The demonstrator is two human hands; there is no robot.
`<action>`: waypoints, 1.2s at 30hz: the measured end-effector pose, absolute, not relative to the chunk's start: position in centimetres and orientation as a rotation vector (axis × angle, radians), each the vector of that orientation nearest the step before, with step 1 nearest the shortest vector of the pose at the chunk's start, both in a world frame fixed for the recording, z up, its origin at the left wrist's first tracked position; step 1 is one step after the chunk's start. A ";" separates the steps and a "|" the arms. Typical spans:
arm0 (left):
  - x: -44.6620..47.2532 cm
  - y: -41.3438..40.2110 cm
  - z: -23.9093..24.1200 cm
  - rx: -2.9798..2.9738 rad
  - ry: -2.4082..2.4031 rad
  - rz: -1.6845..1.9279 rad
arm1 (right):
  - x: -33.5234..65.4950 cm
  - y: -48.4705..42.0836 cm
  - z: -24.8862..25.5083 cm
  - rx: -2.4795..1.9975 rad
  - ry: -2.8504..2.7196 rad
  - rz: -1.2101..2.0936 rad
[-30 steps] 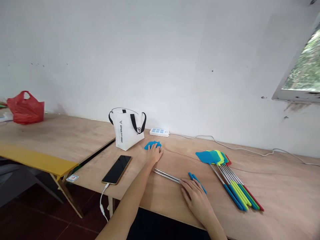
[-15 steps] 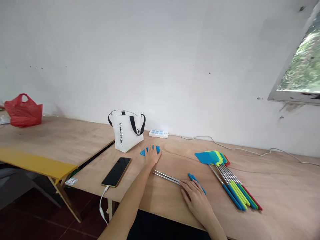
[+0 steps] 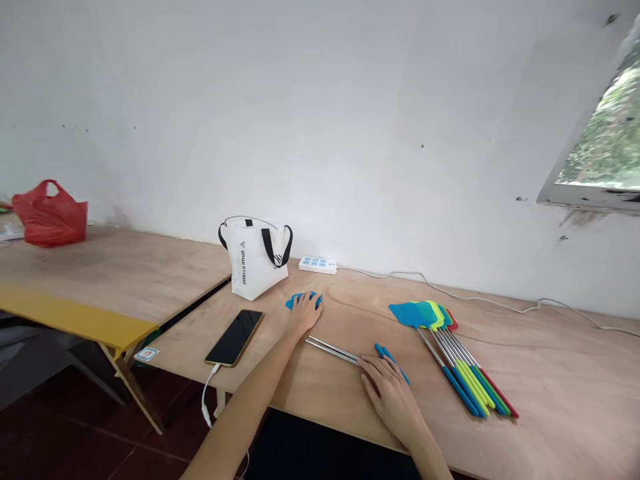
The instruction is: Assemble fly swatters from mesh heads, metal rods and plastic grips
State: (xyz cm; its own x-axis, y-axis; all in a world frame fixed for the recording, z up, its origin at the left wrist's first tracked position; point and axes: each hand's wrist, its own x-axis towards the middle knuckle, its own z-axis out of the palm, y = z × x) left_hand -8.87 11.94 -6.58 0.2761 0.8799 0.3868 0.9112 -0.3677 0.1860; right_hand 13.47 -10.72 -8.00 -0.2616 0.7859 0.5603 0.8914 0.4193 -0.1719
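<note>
My left hand [image 3: 303, 316] is curled over a blue fly swatter head [image 3: 291, 303], its fingertips pressing at the far right edge. Much of the blue piece is covered, so I cannot tell whether it is one head or more. My right hand [image 3: 389, 392] lies over thin metal rods [image 3: 331, 349] with fingers stretched out. The rods' bare ends point towards my left hand, apart from the blue head. Two blue handles [image 3: 393, 361] lie just beyond my right fingers; whether the rods join them is hidden.
Several fly swatters [image 3: 465, 360] in blue, green, yellow and red lie fanned at right. A phone [image 3: 235, 338] on a charging cable, a white bag [image 3: 255, 263] and a power strip [image 3: 319, 265] sit at left and back. A red plastic bag [image 3: 53, 217] stands on another table.
My left fingers have drawn in from a spread pose and curl over the blue head, which has turned slightly. My right hand stays on the rods.
</note>
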 end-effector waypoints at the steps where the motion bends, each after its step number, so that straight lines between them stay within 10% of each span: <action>1: -9.3 11.4 -6.6 -2.460 -1.717 -0.664 | 13.6 -10.7 -8.1 -1.406 -2.097 -0.236; 13: -14.8 2.4 -7.3 -2.476 -1.734 -0.591 | 14.6 -10.1 -8.7 -1.378 -2.069 -0.227; 30: -11.6 -1.3 -4.4 -2.618 -1.580 -1.410 | 14.4 -10.5 -8.6 -1.616 -1.889 -0.378; 36: -8.5 -4.2 -5.2 -3.116 -1.050 -0.960 | 14.8 -10.3 -9.8 -1.674 -1.910 -0.333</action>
